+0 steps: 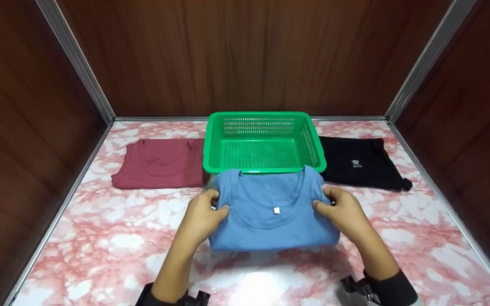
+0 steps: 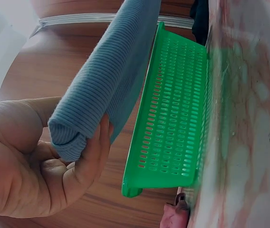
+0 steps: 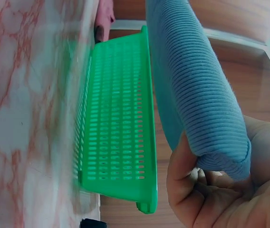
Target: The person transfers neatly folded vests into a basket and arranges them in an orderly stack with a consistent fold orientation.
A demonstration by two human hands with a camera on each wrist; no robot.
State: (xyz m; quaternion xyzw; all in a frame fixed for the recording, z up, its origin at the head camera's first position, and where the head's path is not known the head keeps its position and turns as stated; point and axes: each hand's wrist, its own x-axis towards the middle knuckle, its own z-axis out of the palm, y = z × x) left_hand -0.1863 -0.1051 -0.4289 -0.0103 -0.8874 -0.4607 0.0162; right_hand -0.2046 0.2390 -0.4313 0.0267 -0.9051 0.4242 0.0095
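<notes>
A folded blue ribbed top (image 1: 266,229) with a scooped neckline and a small white tag is held up above the table, in front of the green plastic basket (image 1: 264,170). My left hand (image 1: 204,214) grips its left side, thumb on the near face. On the opposite side my right hand (image 1: 340,210) pinches it the same way. Both wrist views show the fingers of the left hand (image 2: 54,166) and right hand (image 3: 220,190) wrapped around the folded edges of the cloth. The basket's slotted wall stands beyond the top, which covers part of its front in the head view.
Left of the basket lies a folded dark pink top (image 1: 164,165). A folded black garment (image 1: 360,163) with a small white print lies to its right. Brown wood-grain panels (image 1: 245,55) wall the back and sides of the pink-and-white marbled table (image 1: 121,238).
</notes>
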